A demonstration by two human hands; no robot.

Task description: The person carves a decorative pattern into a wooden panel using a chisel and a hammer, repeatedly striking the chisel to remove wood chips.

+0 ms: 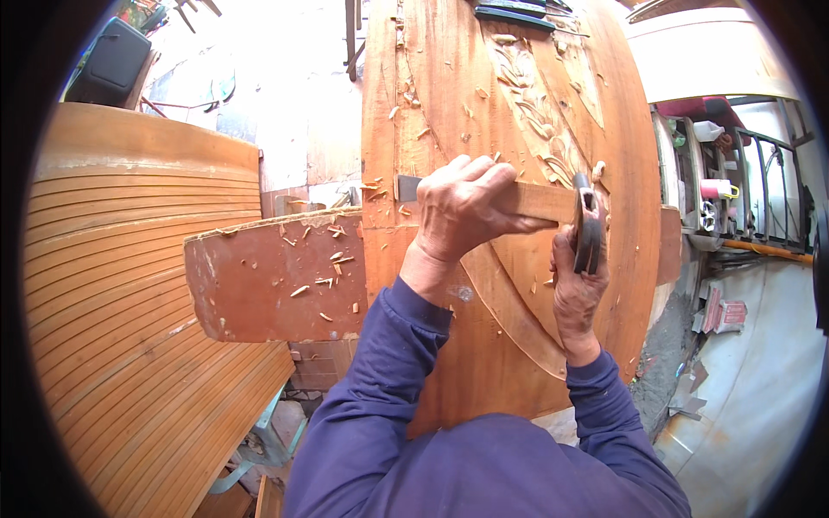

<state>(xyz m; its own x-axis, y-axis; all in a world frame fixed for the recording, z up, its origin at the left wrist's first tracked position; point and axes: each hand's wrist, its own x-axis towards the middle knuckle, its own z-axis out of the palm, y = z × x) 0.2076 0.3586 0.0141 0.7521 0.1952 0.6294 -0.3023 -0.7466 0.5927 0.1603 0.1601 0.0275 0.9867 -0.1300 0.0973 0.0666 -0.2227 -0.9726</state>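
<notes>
Gripping a chisel (518,200) in the closed left hand (462,211), clasping a mallet (588,226) in the right hand (574,289), over a carved wooden panel (449,104).

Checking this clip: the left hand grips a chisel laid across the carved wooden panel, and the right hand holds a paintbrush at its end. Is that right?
Not quite. In the head view the right hand holds a dark mallet, not a paintbrush, at the chisel's end. The rest stands: the left hand grips the chisel laid across the carved wooden panel.
</notes>
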